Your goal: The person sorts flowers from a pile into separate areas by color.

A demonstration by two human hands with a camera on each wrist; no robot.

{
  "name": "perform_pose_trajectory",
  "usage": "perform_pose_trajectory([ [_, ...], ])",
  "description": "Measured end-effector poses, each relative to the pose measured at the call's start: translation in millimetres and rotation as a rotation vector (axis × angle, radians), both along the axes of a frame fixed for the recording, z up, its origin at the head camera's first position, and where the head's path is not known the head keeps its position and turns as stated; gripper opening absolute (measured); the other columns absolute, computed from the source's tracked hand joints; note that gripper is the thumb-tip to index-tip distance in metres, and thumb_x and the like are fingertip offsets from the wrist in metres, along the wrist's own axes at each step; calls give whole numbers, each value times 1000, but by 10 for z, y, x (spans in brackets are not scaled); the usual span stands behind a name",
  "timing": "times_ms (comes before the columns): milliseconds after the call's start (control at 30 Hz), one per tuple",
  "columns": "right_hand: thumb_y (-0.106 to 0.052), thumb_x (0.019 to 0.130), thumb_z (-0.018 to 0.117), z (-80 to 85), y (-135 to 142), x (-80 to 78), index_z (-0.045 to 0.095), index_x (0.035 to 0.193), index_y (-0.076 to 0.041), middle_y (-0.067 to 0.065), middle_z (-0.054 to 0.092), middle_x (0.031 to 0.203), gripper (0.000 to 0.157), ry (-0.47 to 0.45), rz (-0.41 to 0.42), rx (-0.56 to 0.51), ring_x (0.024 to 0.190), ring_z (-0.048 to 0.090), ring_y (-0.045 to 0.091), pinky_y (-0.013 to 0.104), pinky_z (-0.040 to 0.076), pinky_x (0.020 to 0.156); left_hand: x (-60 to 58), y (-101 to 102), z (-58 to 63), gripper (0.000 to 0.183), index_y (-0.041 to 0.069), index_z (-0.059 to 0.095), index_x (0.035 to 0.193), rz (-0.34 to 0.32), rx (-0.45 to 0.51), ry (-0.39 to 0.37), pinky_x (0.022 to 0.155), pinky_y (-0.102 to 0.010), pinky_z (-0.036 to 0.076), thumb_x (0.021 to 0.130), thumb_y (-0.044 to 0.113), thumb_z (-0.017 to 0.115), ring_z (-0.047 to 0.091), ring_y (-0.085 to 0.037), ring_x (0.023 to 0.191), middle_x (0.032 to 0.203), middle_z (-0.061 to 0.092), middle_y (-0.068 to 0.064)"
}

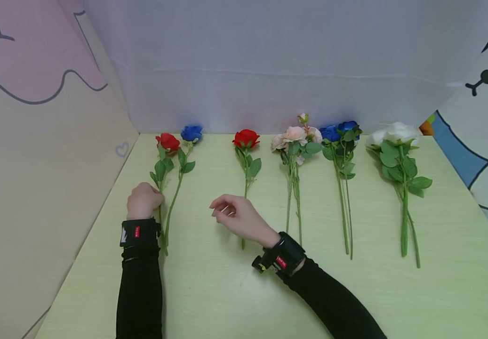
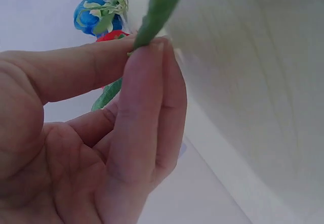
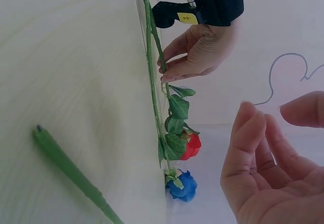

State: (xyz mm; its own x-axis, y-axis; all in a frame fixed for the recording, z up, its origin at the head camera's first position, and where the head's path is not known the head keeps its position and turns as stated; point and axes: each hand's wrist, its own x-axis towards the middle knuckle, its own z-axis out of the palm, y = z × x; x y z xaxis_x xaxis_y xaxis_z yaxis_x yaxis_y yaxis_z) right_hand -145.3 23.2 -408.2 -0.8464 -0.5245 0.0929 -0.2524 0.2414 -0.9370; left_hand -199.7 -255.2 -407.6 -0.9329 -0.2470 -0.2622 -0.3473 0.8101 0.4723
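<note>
At the table's left side my left hand (image 1: 143,201) pinches the green stem (image 2: 159,11) of a red rose (image 1: 168,141) between thumb and fingertips. Beside it a blue rose (image 1: 191,133) lies with its stem running close along the red one's. My right hand (image 1: 241,219) is over the middle of the table, fingers loosely bent and holding nothing; in the right wrist view a gap shows between its thumb and fingertips (image 3: 245,120). Under this hand lies a second red rose (image 1: 245,138), its stem partly hidden by the hand in the head view.
Right of the middle lie pale pink flowers (image 1: 295,135), blue roses (image 1: 332,133) and white flowers (image 1: 396,133), stems toward the front. The pale wooden table (image 1: 210,292) ends at a white cloth backdrop (image 1: 244,61). A printed cloth (image 1: 36,155) borders its left side.
</note>
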Motion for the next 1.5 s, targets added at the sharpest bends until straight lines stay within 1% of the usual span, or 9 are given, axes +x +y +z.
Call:
perform_pose_trajectory([
  [133,-6,97,57,11,12,-7,67,117,0,21,72,107,23,-2,-6,6,92,68,20,23,54,79,5,-2,2,23,-4,67,96,13,1,7,55,-32,44,88,11,52,60,-29,73,90,67,-19],
  [233,-6,97,57,18,21,-15,67,117,0,22,71,107,23,-3,-11,8,92,68,20,26,55,80,3,-4,4,28,-6,67,105,20,-11,14,57,-33,45,90,13,52,62,-30,77,102,68,-24],
  [567,-5,96,56,77,112,-52,67,115,0,20,71,104,23,-12,-49,-31,87,70,25,23,54,74,23,5,48,26,-8,66,100,9,-12,109,58,-35,46,94,15,54,63,-34,78,100,68,-26],
  [767,-5,96,58,124,206,-98,67,116,-1,18,70,107,23,-29,-75,-32,84,69,18,25,54,76,29,34,79,27,-8,67,103,21,-16,149,63,-38,48,96,16,56,64,-37,84,106,69,-28],
  [1000,-7,98,58,171,316,-150,66,118,0,19,69,109,22,-45,-112,-48,92,70,31,24,55,78,25,62,108,29,-7,67,108,10,14,202,66,-38,48,98,18,57,65,-38,87,108,68,-27],
  [1133,-8,99,57,201,377,-176,65,119,0,20,69,110,23,-54,-138,-47,93,69,32,31,57,82,24,103,136,31,-7,67,111,-20,62,219,66,-33,46,98,20,57,66,-36,89,108,68,-25],
  [1267,-9,100,57,225,443,-201,65,121,-1,19,69,111,23,-61,-164,-53,92,70,26,43,58,88,13,156,150,33,-7,66,114,-45,121,213,66,-29,44,99,21,58,70,-30,83,107,68,-23],
  [1367,-9,100,58,239,489,-217,65,120,-2,19,69,110,22,-52,-182,-53,89,70,19,39,58,86,-8,211,142,34,-7,65,117,-66,156,204,66,-26,45,99,21,57,72,-25,79,107,69,-22],
  [1500,-10,100,58,257,535,-227,65,120,-2,17,69,108,23,-38,-197,-51,86,69,14,32,57,82,-33,329,127,34,-7,64,119,-95,193,189,66,-25,46,99,21,59,74,-28,80,104,70,-21],
])
